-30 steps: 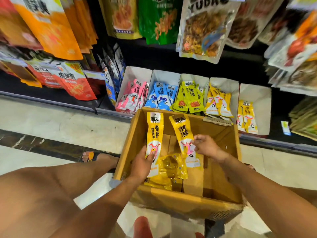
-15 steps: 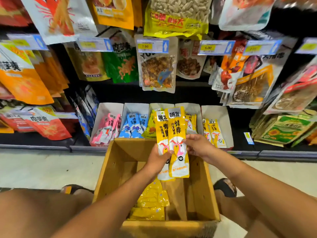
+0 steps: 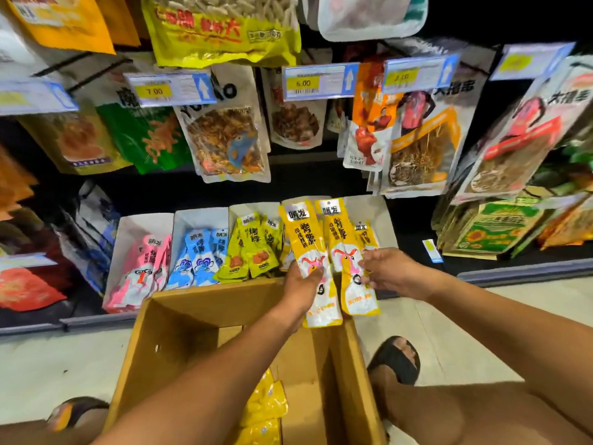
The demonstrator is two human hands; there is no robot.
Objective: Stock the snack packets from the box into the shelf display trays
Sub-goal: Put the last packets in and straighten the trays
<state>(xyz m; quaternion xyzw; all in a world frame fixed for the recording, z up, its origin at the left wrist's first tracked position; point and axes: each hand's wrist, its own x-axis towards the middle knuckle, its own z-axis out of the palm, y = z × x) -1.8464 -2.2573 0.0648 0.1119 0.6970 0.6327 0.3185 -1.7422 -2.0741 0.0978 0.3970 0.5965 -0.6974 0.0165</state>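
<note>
Head view: left hand (image 3: 305,277) grip clamps one long yellow snack packet (image 3: 313,261); right hand (image 3: 390,271) grip pinches a second yellow packet (image 3: 348,252) alongside. Both sit above the open cardboard box (image 3: 179,342), just before the white shelf trays (image 3: 200,220).

Each hand's grip holds a yellow packet (image 3: 313,258) above the box (image 3: 179,342).

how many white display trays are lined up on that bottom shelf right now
5, left to right: pink-packet tray, blue-packet tray, yellow-green-packet tray, a fourth mostly hidden behind the held packets, and the rightmost. More may be hidden.
</note>
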